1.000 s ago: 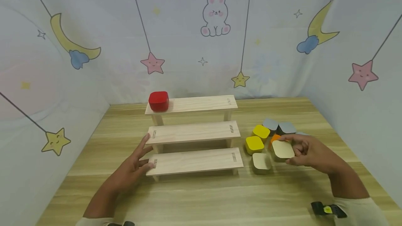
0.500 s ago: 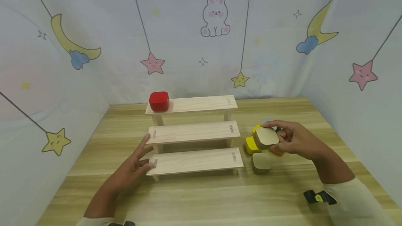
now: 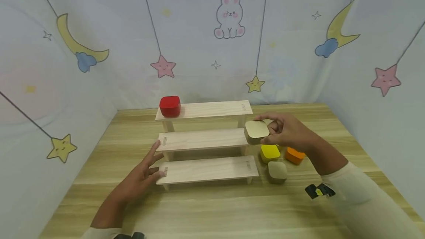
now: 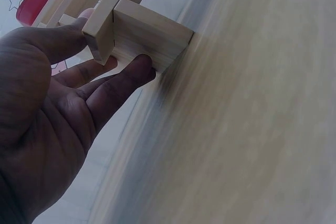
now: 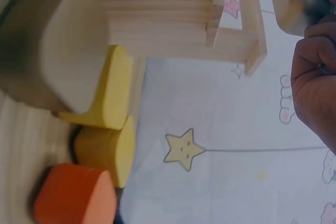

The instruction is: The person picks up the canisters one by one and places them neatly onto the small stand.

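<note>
A three-step wooden stand (image 3: 206, 139) is on the table. At its left end my left hand (image 3: 136, 180) rests spread, thumb on the lowest step and a finger at the middle step's corner; the left wrist view shows fingertips against the wooden support (image 4: 152, 35). My right hand (image 3: 290, 132) pinches a cream rounded block (image 3: 256, 129) between thumb and fingers, over the right end of the middle step. The block also shows in the right wrist view at the upper right, beside the curled fingers (image 5: 315, 61). A red rounded block (image 3: 170, 107) sits at the left end of the top step.
Right of the stand are another cream block (image 3: 277, 172), a yellow block (image 3: 270, 153) and an orange block (image 3: 294, 156). A second yellow block (image 5: 110, 150) shows in the right wrist view. A printed cloth (image 3: 212, 47) closes off the back and sides.
My right hand has carried the cream block left and away from me, from above the loose blocks to the middle step's right end. The orange block is uncovered. My left hand stays put.
</note>
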Action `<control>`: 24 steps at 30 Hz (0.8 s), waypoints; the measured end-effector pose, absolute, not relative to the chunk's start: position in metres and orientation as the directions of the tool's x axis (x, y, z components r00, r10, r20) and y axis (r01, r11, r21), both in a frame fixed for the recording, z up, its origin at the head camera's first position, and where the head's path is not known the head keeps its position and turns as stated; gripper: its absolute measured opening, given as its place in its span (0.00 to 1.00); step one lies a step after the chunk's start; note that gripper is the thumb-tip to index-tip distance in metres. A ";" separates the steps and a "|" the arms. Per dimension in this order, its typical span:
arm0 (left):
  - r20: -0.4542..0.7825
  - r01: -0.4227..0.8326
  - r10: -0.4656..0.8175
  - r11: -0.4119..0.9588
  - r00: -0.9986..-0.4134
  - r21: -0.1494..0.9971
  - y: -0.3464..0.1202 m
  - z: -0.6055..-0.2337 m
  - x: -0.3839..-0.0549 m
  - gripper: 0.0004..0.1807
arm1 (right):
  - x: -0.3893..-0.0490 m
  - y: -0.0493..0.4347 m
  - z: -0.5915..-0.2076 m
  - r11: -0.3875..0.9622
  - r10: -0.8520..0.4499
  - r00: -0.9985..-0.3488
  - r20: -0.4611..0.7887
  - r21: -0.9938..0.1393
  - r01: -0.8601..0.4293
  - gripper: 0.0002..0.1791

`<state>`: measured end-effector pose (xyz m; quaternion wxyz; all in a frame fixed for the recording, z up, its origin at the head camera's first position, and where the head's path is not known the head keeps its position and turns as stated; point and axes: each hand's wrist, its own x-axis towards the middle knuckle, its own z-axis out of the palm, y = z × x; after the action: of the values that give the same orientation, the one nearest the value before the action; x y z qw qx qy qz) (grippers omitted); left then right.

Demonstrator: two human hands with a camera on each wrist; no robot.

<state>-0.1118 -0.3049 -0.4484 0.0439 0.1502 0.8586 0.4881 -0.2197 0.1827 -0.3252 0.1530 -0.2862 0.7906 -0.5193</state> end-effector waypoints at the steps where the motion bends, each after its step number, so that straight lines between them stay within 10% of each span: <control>1: 0.067 0.209 0.296 0.480 -0.953 0.852 -0.305 -0.449 -0.112 0.54 | -0.222 0.178 -0.322 0.295 -0.607 -0.793 0.056 -0.910 -0.290 0.39; 24: 0.072 0.213 0.297 0.472 -0.952 0.855 -0.305 -0.449 -0.112 0.55 | -0.267 0.097 -0.263 0.266 -0.625 -0.778 0.065 -0.919 -0.291 0.37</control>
<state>-0.1124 -0.3052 -0.4493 0.0432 0.1488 0.8569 0.4916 -0.2671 0.0968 -0.2630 0.1577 -0.2936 0.7798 -0.5300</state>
